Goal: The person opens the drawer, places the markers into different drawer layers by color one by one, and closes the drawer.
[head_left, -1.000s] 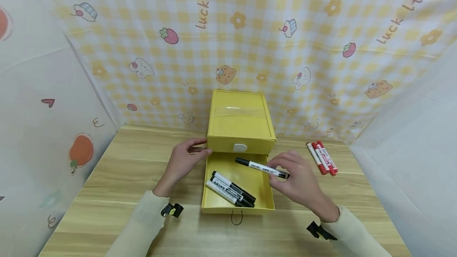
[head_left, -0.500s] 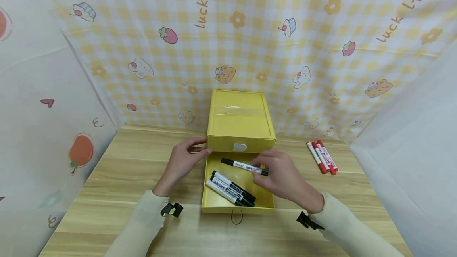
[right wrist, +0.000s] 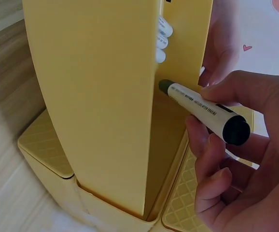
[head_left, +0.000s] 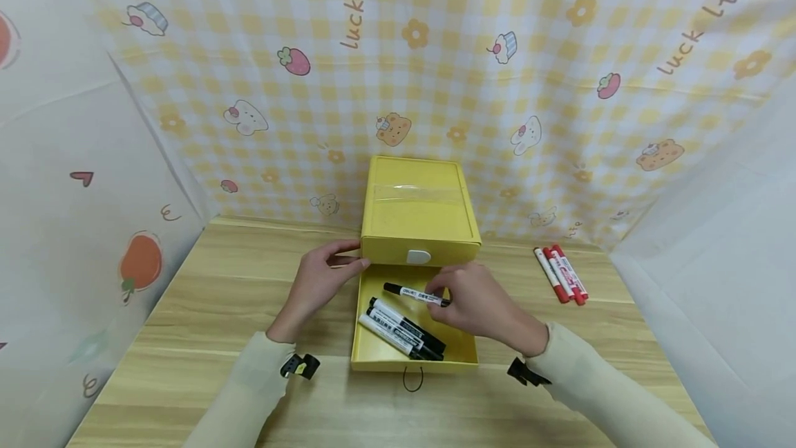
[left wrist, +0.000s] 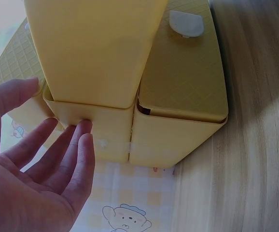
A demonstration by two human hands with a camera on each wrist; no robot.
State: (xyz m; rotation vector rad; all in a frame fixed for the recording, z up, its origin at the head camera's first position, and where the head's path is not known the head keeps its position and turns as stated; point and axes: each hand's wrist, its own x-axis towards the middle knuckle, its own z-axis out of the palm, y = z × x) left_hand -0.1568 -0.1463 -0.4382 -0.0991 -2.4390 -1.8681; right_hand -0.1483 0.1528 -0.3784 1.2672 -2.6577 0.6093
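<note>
In the head view, a yellow drawer box (head_left: 417, 216) stands on the table with a lower drawer (head_left: 461, 346) pulled out. My right hand (head_left: 488, 303) pinches a black-and-white marker (head_left: 410, 292) by one end above that drawer. The right wrist view shows this marker (right wrist: 195, 104) between thumb and fingers, apart from the drawer floor. Several black-capped markers (head_left: 398, 327) lie together in the drawer's front left. My left hand (head_left: 318, 289) touches the box's left side, its fingers (left wrist: 84, 140) loosely extended and holding nothing.
Several red-and-white markers (head_left: 562, 275) lie side by side on the wooden table (head_left: 249, 282), right of the box. A dark loop (head_left: 412, 380) hangs at the drawer's front. A checked yellow cloth (head_left: 298, 130) covers the back, close behind the box.
My right hand has carried the marker leftward from the drawer's right edge and slightly lower, over the drawer. The left hand, the box and the other markers have stayed put.
</note>
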